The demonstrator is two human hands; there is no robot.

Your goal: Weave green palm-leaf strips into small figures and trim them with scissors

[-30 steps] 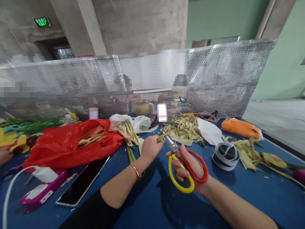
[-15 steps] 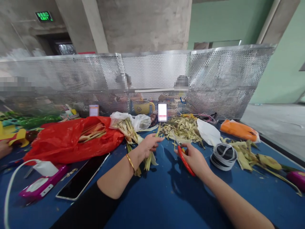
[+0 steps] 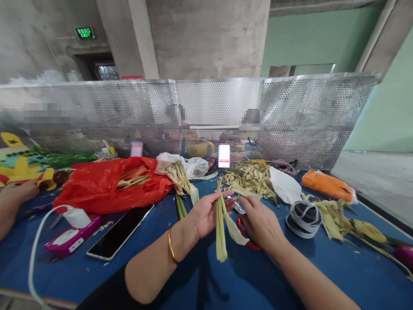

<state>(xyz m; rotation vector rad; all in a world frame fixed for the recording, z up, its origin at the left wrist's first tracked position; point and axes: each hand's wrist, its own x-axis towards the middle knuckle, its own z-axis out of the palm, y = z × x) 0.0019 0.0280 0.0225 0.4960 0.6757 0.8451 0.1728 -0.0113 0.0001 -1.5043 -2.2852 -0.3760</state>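
My left hand, palm turned up and a gold bangle on its wrist, is closed on a bundle of pale, dried corn husk. The strips hang down over the table towards me, and one wider piece flares to the right. My right hand grips red-handled scissors. Their blades point left towards the left fingertips, close to the top of the bundle; whether they touch the husk I cannot tell. Beyond the hands lies a heap of shredded husk trimmings. More husk stalks lie left of it, by a white plastic bag.
A red plastic bag of husk, a phone and a purple power strip lie left. On the right are a roll of white cord, loose husks and an orange packet. A perforated metal screen stands behind. Another person's hand is far left.
My left hand has turned palm up and brought the husk bundle rightwards and nearer. The scissors have swung to point left, close to the left fingers. The view has shifted slightly.
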